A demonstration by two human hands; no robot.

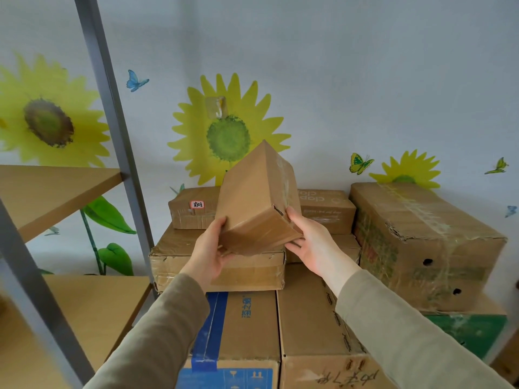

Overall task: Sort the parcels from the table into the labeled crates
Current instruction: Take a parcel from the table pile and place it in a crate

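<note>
A plain brown cardboard parcel (254,200) is lifted and tilted, its far end pointing up toward the wall. My left hand (209,252) grips its lower left corner, thumb on the side face and fingers underneath. On the lower right edge, my right hand (311,244) holds it with the fingers spread against the end face. The parcel hangs just above a stack of taped cardboard boxes (247,272). A flat box with a small red-bordered label (197,204) lies behind it. No labeled crate is in view.
A large worn carton with round holes (421,242) stands at the right on a green box (471,329). Boxes with blue tape (238,332) and handwriting (323,332) lie below. A grey metal shelf post (112,113) and wooden shelves (53,192) fill the left. A sunflower-decorated wall is behind.
</note>
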